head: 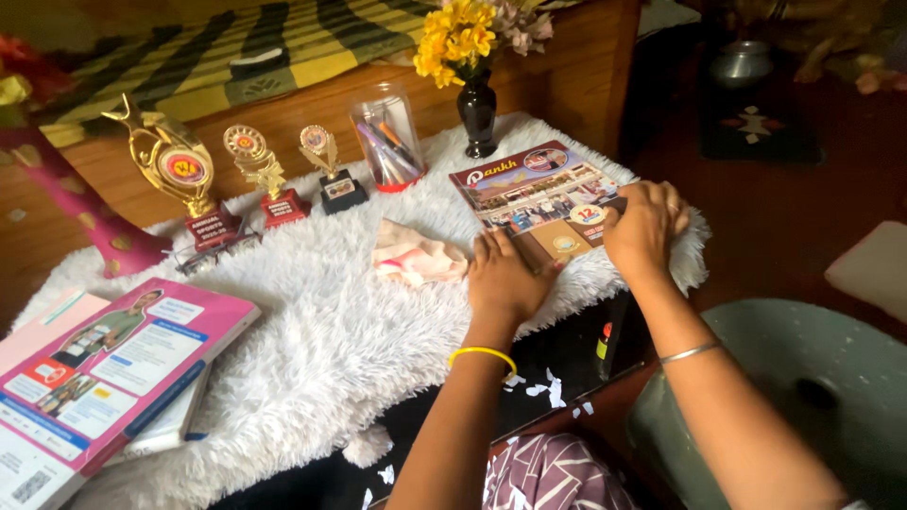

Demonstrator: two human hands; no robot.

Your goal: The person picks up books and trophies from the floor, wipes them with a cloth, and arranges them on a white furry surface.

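Observation:
A glossy magazine (529,184) with a red and photo cover lies on the white furry cloth (312,331) at the right of the table. My left hand (505,274), with a yellow bangle on its wrist, presses flat on the magazine's near corner. My right hand (645,222), wearing a thin metal bangle, rests with curled fingers on the magazine's right edge. A crumpled pink and white cloth (416,260) sits just left of my left hand.
Three gold trophies (179,175) (265,179) (331,170) stand at the back beside a clear pen holder (389,142) and a black vase of yellow flowers (477,113). Pink books (104,378) lie at the left. A green plastic stool (803,378) stands at the right.

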